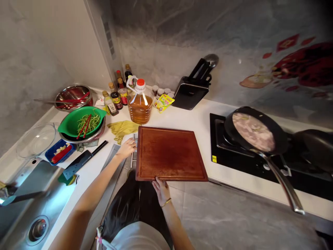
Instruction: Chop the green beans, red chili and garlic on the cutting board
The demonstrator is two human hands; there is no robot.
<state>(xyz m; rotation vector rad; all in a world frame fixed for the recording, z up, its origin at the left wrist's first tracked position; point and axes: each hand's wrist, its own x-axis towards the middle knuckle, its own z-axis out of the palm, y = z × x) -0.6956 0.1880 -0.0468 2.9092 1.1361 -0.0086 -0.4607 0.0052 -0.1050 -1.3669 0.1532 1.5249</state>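
The cutting board [170, 152] is at the front edge of the white surface [201, 121], its underside hidden, held by the left hand [127, 148] at its left side and the right hand [161, 191] at its near edge. Far right, a dark pan [313, 151] is cut off.

No lettering reads clearly: small marks on the cutting board [170, 152], far knife block [191, 93], left knife [78, 164] and far yellow packet [164, 102] blur.

The board [169, 152] looks like smooth wood with a soft sheen (slightly speckled near its front edge). Colander [71, 120]: glossy plastic; rag [124, 130]: matt cloth; pan handle [282, 180]: polished metal; sink [61, 208]: satin metal.
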